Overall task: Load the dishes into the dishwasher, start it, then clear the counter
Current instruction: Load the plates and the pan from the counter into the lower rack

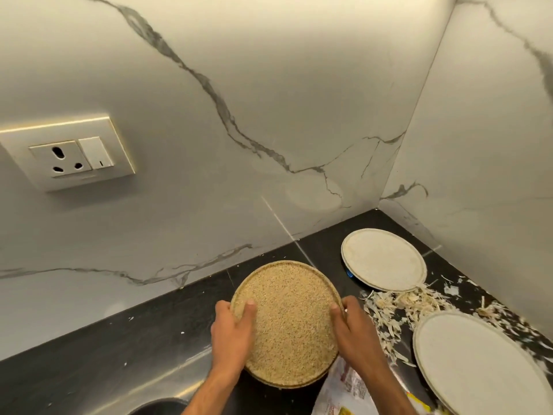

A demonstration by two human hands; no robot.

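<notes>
Marble walls meet at corner, upper right of frame; black worktop [125,348] below. Speckled tan plate [285,323] at lower centre, held between both hands: left hand [232,333] grips left rim, thumb on top; right hand [348,324] grips right rim. Round, no long axis. Two pale plates [384,260] [484,360] and scraps [398,310] crowd right; open room left. Sink edge [161,405] lower left.

Three round plates counted: one tan speckled plate [287,322], two pale grey plates [384,259] [484,363]. Two hands [232,330] [354,327]. One white wall socket [67,154]. One printed plastic wrapper [347,390].
</notes>
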